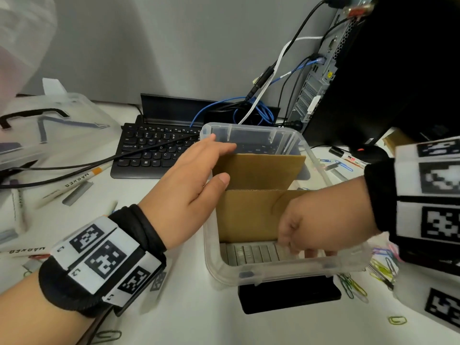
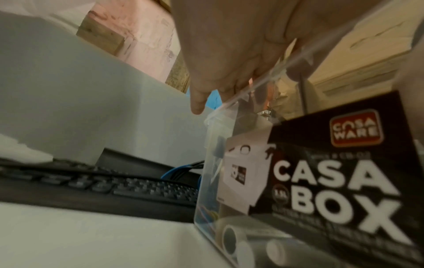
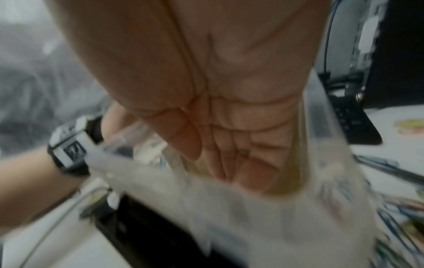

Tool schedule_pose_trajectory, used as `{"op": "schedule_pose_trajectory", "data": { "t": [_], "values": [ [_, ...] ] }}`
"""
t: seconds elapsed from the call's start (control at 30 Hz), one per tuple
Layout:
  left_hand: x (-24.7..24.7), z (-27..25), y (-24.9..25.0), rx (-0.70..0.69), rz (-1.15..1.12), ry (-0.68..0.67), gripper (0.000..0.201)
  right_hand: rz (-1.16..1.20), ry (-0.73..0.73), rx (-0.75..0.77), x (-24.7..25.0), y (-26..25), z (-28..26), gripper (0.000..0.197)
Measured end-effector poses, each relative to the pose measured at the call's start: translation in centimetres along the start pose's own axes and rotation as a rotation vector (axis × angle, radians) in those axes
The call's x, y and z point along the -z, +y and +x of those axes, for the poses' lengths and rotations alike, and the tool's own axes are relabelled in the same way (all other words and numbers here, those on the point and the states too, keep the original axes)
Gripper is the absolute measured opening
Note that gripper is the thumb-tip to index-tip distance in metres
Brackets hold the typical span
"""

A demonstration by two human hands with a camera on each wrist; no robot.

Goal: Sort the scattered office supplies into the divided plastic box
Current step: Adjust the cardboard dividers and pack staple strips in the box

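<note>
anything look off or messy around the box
Yes. The cardboard dividers in the plastic box lean rather than stand upright. Paper clips lie scattered on the table beside its right corner, and a marker and staple strips lie loose on the left.

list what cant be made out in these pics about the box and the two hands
- Right hand fingertips: head view, dipped behind the plastic box wall; right wrist view blurred, so any grip is unclear.
- Staple strips: partly hidden by that hand.
- Box's far compartments: head view, blocked by cardboard dividers and the left hand.
</note>
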State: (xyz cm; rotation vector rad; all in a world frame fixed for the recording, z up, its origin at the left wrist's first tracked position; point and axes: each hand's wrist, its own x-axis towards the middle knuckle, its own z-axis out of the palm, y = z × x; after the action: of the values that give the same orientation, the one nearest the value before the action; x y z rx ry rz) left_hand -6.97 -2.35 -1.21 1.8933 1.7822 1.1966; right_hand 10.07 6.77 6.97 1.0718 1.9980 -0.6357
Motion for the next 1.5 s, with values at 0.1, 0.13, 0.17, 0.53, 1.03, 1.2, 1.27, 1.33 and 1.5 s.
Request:
{"op": "schedule_pose_trajectory", "data": {
  "t": [0.1,0.13,0.17,0.53,1.03,1.2,1.27,1.33,1.5],
  "values": [
    [0.5,0.0,0.6,0.017,0.076,-0.016,0.052,0.134,0.012,0.121,1.7,1.3,-2.3,0.017],
    [0.6,0.0,1.0,0.009,0.091,-0.013,0.054,0.172,0.073,0.178,2.4,1.8,-3.2,0.017],
    [0.7,0.1,1.4,0.000,0.097,-0.013,0.055,0.230,0.136,0.219,3.2,2.3,-4.0,0.016],
    [-0.1,1.9,4.9,-0.045,0.121,-0.029,0.053,0.215,0.768,-0.091,8.0,12.0,0.9,0.011],
    [-1.3,1.5,5.0,-0.018,0.300,-0.075,0.057,-0.152,0.688,-0.308,5.8,19.4,14.9,0.021],
    [-1.3,1.5,5.1,-0.025,0.303,-0.075,0.059,-0.161,0.660,-0.279,5.8,19.8,14.9,0.024],
    [-1.3,1.6,5.1,-0.019,0.305,-0.076,0.057,-0.182,0.671,-0.274,5.5,20.5,15.3,0.019],
    [-1.3,1.6,5.1,-0.014,0.302,-0.072,0.058,-0.204,0.670,-0.287,5.5,21.0,15.7,0.022],
    [-1.4,1.5,5.0,-0.009,0.298,-0.067,0.061,-0.260,0.577,-0.287,5.5,21.5,16.3,0.037]
  ]
}}
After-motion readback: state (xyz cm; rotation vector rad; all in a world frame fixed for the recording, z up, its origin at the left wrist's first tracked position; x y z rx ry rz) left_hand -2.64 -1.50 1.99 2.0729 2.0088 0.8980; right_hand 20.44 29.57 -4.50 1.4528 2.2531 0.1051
